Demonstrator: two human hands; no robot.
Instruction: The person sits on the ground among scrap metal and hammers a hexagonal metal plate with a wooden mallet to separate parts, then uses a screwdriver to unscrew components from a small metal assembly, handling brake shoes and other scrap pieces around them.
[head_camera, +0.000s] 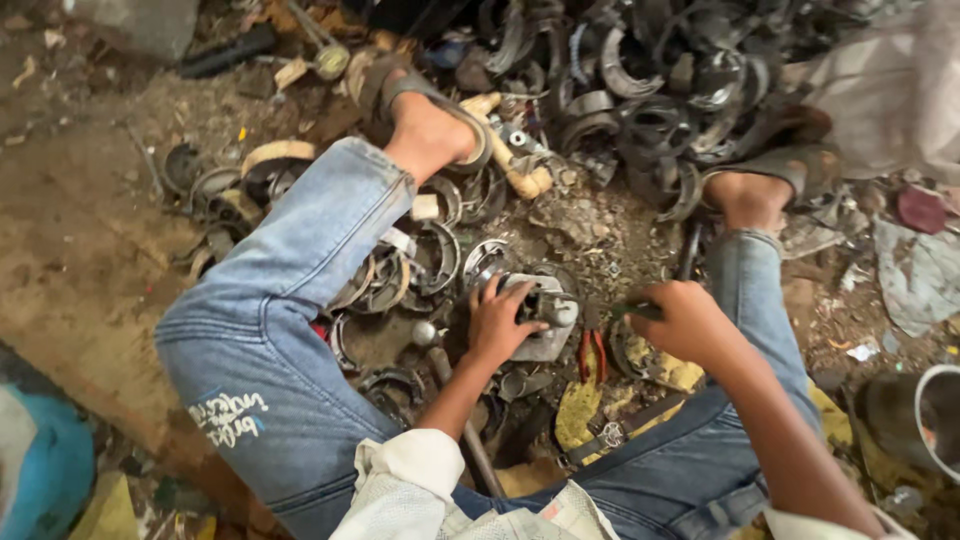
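On the dirt floor (90, 250), between two outstretched legs in blue jeans (290, 300), a grey metal part (545, 315) is being pressed down by the left hand (500, 320), whose fingers are being spread and curled over its near edge, grasping it. The part is lying on the ground just in front of the person's lap, near the middle of the view. Just to its right, the right hand (680, 320) is being clenched around the handle of a dark tool (688, 255), whose shaft is being pointed up and away toward the right foot; what kind of tool it is cannot be told. A pair of red-handled pliers (592, 352) is lying on the ground between the two hands, just beside the metal part. Curved brake shoes (420, 260) are being left scattered under and beside the left leg, and a much larger heap of similar dark curved metal pieces (640, 80) is being piled at the top of the view, beyond the sandalled feet. A wooden handle (510, 160) is lying next to the left foot. A yellow rag (580, 410) is being spread under the right thigh, and a blue object (45, 460) is showing at the lower left edge.
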